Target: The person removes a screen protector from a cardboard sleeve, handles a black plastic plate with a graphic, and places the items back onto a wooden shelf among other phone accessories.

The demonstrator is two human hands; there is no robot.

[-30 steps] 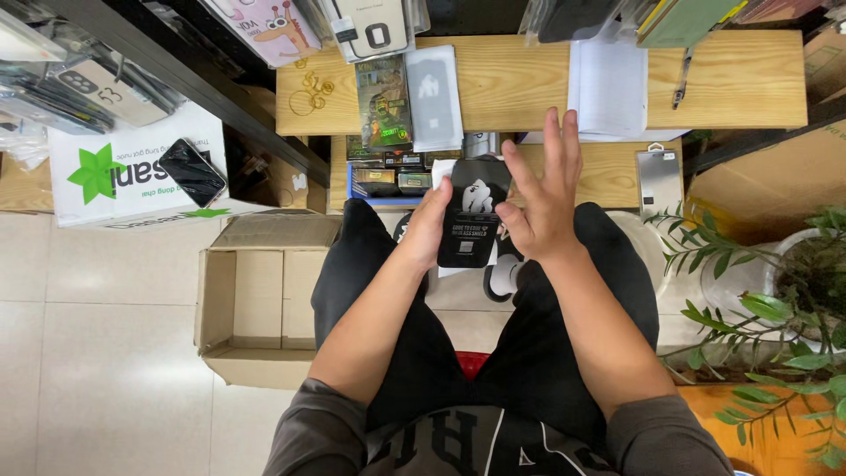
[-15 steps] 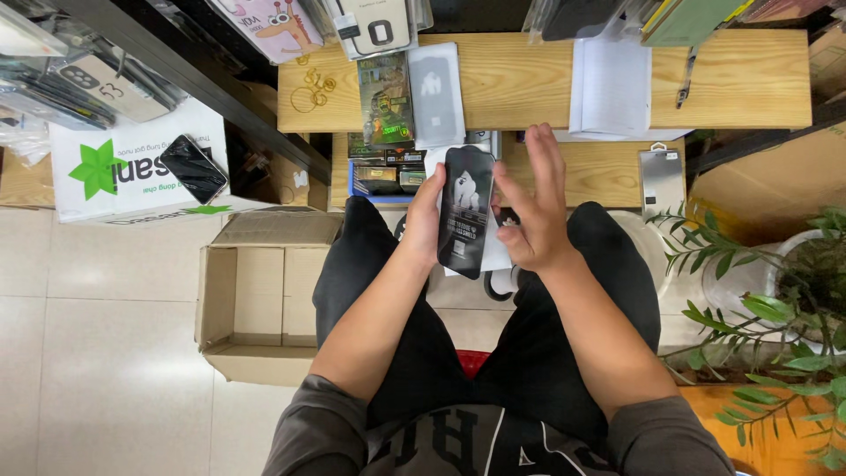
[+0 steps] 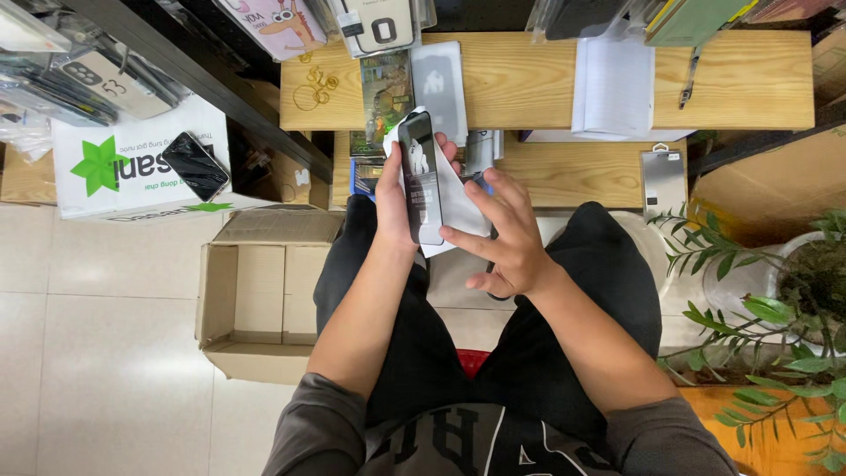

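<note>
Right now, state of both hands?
Left hand: closed on flat dark glossy rectangular panel.
Right hand: open, fingertips touching the same panel.

Bare floor point(image 3: 106, 353) lies open to the left past the open box point(image 3: 256, 304), while the cluttered bench point(image 3: 529, 88) ahead and plant point(image 3: 775, 300) at right hem in the hands.
</note>
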